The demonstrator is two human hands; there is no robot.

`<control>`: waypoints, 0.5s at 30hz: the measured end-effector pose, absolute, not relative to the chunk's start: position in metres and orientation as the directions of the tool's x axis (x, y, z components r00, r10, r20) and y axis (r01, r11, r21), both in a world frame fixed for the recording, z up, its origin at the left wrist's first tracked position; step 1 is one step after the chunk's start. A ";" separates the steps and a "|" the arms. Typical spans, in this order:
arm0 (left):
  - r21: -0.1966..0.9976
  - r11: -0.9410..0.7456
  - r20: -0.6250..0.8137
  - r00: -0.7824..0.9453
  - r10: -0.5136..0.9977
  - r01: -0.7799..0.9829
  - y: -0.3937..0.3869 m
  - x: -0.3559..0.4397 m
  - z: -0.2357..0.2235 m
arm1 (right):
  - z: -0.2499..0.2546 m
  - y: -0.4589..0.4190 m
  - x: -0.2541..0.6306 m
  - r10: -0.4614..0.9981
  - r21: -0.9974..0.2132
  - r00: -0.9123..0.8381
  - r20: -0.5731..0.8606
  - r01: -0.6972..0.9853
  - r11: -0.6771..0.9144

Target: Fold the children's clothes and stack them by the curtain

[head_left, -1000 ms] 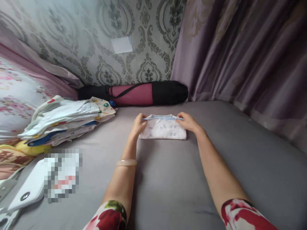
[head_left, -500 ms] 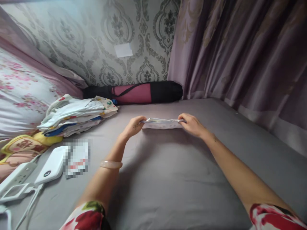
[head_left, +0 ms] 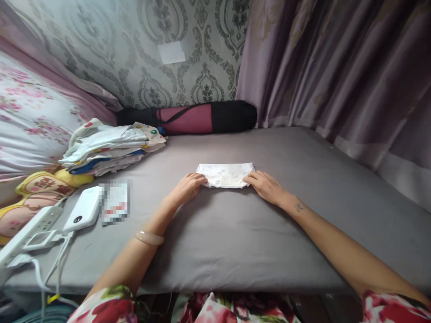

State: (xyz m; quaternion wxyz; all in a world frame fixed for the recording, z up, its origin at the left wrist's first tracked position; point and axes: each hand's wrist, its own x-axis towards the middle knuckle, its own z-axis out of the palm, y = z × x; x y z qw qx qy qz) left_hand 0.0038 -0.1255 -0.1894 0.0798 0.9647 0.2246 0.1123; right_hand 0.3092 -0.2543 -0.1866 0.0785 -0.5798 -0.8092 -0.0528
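Observation:
A small white garment (head_left: 225,175) with faint grey-blue prints lies folded into a flat, narrow rectangle on the grey bed sheet. At its near left corner, my left hand (head_left: 189,187) is closed, fingertips gripping the cloth. My right hand (head_left: 267,186) pinches the near right corner in the same way. The garment's far edge lies straight between them; its underside is hidden. On my left wrist is a pale bangle (head_left: 150,237).
To the left stands a stack of folded clothes (head_left: 111,148). Nearer are a white power bank (head_left: 84,208), a blurred-out packet (head_left: 116,202), a power strip (head_left: 37,229) with cables and a yellow plush (head_left: 43,188). A black and pink long bag (head_left: 191,119) lies along the wall.
Both hands have brought the garment's raised, blue-trimmed edge over toward me and down, folding it flat on the sheet. The view has tilted, and the bed's near edge now shows.

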 end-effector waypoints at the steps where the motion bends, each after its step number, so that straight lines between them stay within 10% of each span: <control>1: 0.201 -0.891 0.183 0.878 0.442 0.406 -0.126 0.003 -0.190 | -0.187 -0.256 0.309 0.930 -0.011 -0.319 0.185 0.945 0.327; 15: 0.236 -0.798 0.325 0.728 0.603 0.555 -0.132 0.030 -0.190 | -0.189 -0.239 0.288 0.944 -0.173 -0.157 0.291 0.962 0.213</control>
